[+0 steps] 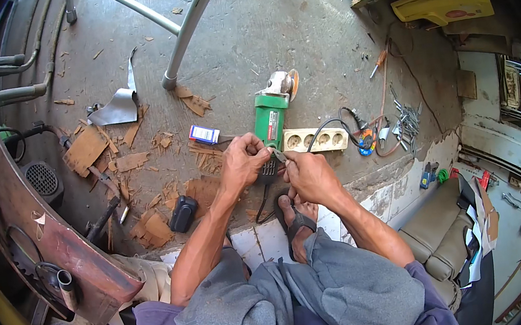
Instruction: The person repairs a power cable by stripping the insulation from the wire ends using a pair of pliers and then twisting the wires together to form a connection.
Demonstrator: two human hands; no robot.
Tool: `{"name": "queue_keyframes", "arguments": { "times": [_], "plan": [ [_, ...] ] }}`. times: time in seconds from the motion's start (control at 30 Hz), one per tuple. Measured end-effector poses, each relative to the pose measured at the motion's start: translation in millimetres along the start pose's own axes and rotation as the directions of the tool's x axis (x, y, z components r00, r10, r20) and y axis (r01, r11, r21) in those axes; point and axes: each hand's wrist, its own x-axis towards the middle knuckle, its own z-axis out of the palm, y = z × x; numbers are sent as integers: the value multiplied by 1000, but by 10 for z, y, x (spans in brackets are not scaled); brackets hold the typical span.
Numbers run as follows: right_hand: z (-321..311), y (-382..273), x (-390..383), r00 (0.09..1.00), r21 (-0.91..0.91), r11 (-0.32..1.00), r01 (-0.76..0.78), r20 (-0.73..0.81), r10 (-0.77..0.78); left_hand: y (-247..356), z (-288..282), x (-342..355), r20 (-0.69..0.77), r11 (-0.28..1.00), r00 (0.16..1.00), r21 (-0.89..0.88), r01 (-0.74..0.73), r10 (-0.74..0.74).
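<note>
The grinder, green-bodied with a grey head and disc, lies on the concrete floor just beyond the fingertips, its rear end reaching in between the two hands. The left hand is curled shut about the dark rear part of the tool, fingers folded over it and thumb pressed on top. The right hand is closed too, its thumb and forefinger pinched on a small metal piece — too small to be told more exactly — which is held against the grinder's rear, so that both sets of fingertips nearly touch. A black cord hangs down from beneath the fingers toward a sandalled foot, which sits directly under the right hand. Just past the right fingers, beside the grinder, a cream power strip is laid flat, a black plug set in its far end. Beyond the left fingers a small blue and white box is seen, and below and outward of the left wrist a black oval object rests among scattered wood scraps. Farther out past the right hand — well apart from it — a heap of nails and a screwdriver are seen.
</note>
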Motion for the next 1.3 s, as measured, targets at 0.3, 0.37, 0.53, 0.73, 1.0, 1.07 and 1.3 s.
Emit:
{"name": "queue_keyframes", "arguments": {
  "times": [0.3,0.37,0.53,0.73,1.0,1.07,1.3],
  "plan": [
    [-231,31,-55,1000,-134,991,2,13,0,32,76,3,-40,995,998,91,-38,42],
    [-217,100,-26,995,-238,968,84,-28,-93,59,-4,4,-25,998,1000,70,-2,4],
    [-275,-30,13,985,-292,943,157,-18,-169,-182,-5,86,24,993,997,-89,80,-78],
    [-161,-127,44,972,-376,903,208,-27,-235,-189,-9,103,37,997,998,-60,53,-51],
    [-96,-376,76,993,-504,857,107,6,-120,-124,-29,81,34,998,998,-44,45,-43],
    [-70,-455,88,995,-532,843,86,6,-98,-100,-42,82,31,999,998,-15,49,-48],
    [-171,-402,180,1000,-371,928,15,27,-5,17,-56,38,8,1000,1000,-10,9,-9]
  ]
}}
